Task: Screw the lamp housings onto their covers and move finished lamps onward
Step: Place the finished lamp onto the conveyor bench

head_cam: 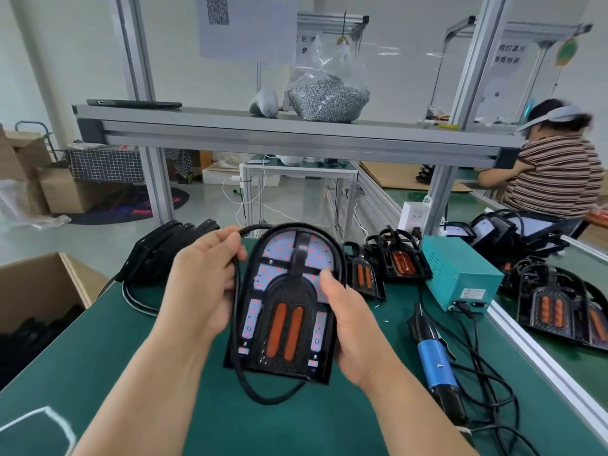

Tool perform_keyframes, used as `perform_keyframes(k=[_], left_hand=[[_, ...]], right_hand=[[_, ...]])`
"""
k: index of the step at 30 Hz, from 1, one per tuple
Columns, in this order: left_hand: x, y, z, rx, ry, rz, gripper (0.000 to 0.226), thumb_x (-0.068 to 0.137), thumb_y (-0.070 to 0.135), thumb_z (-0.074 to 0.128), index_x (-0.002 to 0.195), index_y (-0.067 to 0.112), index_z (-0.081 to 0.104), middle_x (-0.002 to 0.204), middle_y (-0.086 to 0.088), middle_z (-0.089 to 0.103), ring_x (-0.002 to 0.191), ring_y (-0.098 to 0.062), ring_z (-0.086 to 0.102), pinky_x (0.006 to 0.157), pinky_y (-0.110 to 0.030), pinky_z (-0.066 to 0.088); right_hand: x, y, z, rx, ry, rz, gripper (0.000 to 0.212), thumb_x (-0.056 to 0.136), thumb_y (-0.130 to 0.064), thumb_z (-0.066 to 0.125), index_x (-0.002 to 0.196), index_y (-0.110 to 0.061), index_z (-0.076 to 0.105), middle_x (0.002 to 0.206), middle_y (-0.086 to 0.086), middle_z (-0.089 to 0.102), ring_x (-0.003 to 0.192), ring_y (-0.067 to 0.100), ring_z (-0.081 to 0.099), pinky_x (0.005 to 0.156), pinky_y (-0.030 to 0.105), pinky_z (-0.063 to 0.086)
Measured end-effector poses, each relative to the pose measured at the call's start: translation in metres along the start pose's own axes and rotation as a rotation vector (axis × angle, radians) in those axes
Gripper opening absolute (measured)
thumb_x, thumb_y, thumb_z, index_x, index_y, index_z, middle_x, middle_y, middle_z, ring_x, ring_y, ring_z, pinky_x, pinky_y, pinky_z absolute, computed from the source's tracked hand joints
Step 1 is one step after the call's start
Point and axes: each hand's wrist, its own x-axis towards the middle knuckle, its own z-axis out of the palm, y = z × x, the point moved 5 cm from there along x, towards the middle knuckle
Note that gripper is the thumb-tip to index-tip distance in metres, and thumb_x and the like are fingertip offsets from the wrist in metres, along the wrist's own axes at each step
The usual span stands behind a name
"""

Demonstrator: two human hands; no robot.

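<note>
I hold a black lamp (284,311) with white LED panels and two orange strips above the green table (98,357). My left hand (200,278) grips its left edge and pinches the black cable (237,291) that loops below it. My right hand (348,324) grips the right edge, thumb on the face. A blue electric screwdriver (434,353) lies on the table to the right. More lamps (391,261) stand behind, and a stack of black housings (164,255) sits at the back left.
A teal power box (460,274) stands at the right, its cords trailing across the table. Finished lamps (552,307) lie on the conveyor beyond an aluminium rail. A cardboard box (39,291) is at the left. A bag of screws (325,93) sits on the overhead shelf. A person sits far right.
</note>
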Motion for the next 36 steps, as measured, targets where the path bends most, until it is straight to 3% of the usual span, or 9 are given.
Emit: perform_keyframes(k=[4,8,12,17,24,26,28,32,36], left_hand=[[0.009,-0.019,0.017,-0.15,-0.11,-0.168,0.024,0.103,0.013,0.043,0.088,0.009,0.062,0.062,0.004,0.046,0.037,-0.001,0.026,0.032,-0.013,0.026],[0.018,-0.035,0.04,-0.085,-0.166,-0.247,0.028,0.102,0.02,0.048,0.078,0.009,0.056,0.061,0.002,0.034,0.039,-0.005,0.026,0.036,-0.016,0.029],[0.011,-0.041,0.079,0.033,-0.312,-0.247,0.023,0.099,0.024,0.054,0.098,0.004,0.065,0.07,-0.011,0.056,0.055,-0.019,0.052,0.058,-0.031,0.048],[-0.007,-0.043,0.119,0.072,-0.481,-0.214,0.03,0.101,0.023,0.053,0.117,0.003,0.068,0.11,-0.022,0.069,0.082,-0.022,0.06,0.074,-0.033,0.053],[-0.044,-0.045,0.162,-0.006,-0.619,-0.311,0.04,0.101,0.045,0.045,0.113,0.016,0.07,0.115,-0.003,0.072,0.092,-0.018,0.067,0.077,-0.04,0.055],[-0.055,-0.049,0.173,0.063,-0.657,-0.299,0.034,0.098,0.047,0.05,0.112,0.023,0.069,0.116,-0.001,0.071,0.1,-0.02,0.067,0.087,-0.046,0.055],[-0.068,-0.055,0.189,0.171,-0.683,-0.221,0.028,0.098,0.044,0.052,0.118,0.031,0.065,0.118,0.003,0.07,0.105,-0.019,0.069,0.082,-0.046,0.058],[-0.095,-0.072,0.229,0.273,-0.732,-0.117,0.037,0.096,0.03,0.061,0.131,0.03,0.05,0.111,-0.001,0.07,0.084,-0.02,0.075,0.062,-0.03,0.059],[-0.117,-0.087,0.268,0.225,-0.813,-0.142,0.024,0.095,0.022,0.065,0.113,0.03,0.053,0.104,-0.01,0.072,0.076,-0.025,0.075,0.062,-0.026,0.058]], right_hand=[[-0.01,0.003,-0.003,0.11,-0.025,0.062,0.062,0.093,-0.056,0.052,0.139,-0.014,0.058,0.133,0.01,0.067,0.124,0.029,0.062,0.107,0.049,0.047],[-0.023,-0.009,-0.023,0.144,0.074,0.057,0.052,0.099,-0.051,0.049,0.133,-0.014,0.063,0.126,0.011,0.071,0.115,0.028,0.068,0.089,0.039,0.058],[-0.032,-0.027,-0.055,0.208,0.259,0.072,0.044,0.105,-0.041,0.043,0.111,-0.011,0.075,0.106,0.013,0.077,0.089,0.025,0.076,0.062,0.033,0.06],[-0.044,-0.049,-0.099,0.296,0.443,0.021,0.05,0.105,-0.045,0.045,0.091,-0.015,0.082,0.099,0.013,0.078,0.082,0.028,0.077,0.057,0.038,0.061],[-0.062,-0.073,-0.148,0.472,0.636,-0.097,0.043,0.105,-0.044,0.047,0.104,-0.011,0.074,0.093,0.013,0.078,0.074,0.028,0.077,0.051,0.038,0.059],[-0.069,-0.079,-0.163,0.522,0.687,-0.147,0.043,0.106,-0.043,0.044,0.102,-0.013,0.074,0.092,0.011,0.079,0.074,0.026,0.077,0.051,0.038,0.059],[-0.078,-0.085,-0.179,0.558,0.738,-0.187,0.044,0.107,-0.044,0.041,0.1,-0.015,0.074,0.088,0.009,0.079,0.072,0.025,0.077,0.051,0.037,0.06],[-0.102,-0.098,-0.208,0.522,0.825,-0.244,0.043,0.106,-0.046,0.044,0.099,-0.014,0.073,0.09,0.01,0.079,0.074,0.025,0.077,0.056,0.036,0.061],[-0.134,-0.113,-0.237,0.479,0.909,-0.307,0.039,0.103,-0.044,0.051,0.102,-0.012,0.073,0.098,0.013,0.078,0.083,0.028,0.077,0.066,0.039,0.062]])
